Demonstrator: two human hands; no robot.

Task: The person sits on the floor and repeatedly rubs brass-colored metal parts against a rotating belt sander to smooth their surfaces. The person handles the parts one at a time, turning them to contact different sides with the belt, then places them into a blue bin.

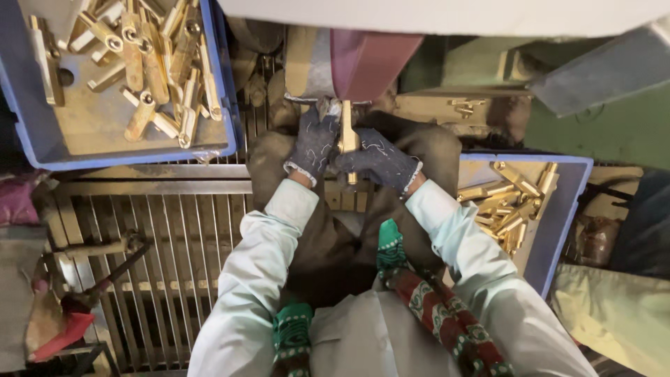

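We looked down and saw two hands in dark gloves. The left hand (312,143) and the right hand (377,160) were close together, in front of a belt (328,59) on a machine. Between them was a gold bar (348,132). It stood almost straight up. Its top end was right at the bottom of the belt, and we thought it touched there. Its bottom end stuck out a little below the hands.

The fingers of the left hand were curled around the bar from the left side. The fingers of the right hand were curled around it from the right side, a bit lower down. Both hands held the bar tight, with no gap that we could see.

The sleeves (265,265) were pale. A scarf (433,307) with red and green patterns hung down near the arms.

To the upper left sat a blue bin (227,84). It held many gold bars (153,63), lying in a messy pile. To the right sat a second blue bin (558,209). It also held gold bars (509,202), piled near its left side. The right arm was just beside that bin.

Under the arms was a metal grate (174,237) with long thin slats. At the far left of the grate lay a tool with a red handle (59,335). A green machine part (607,132) was at the upper right.
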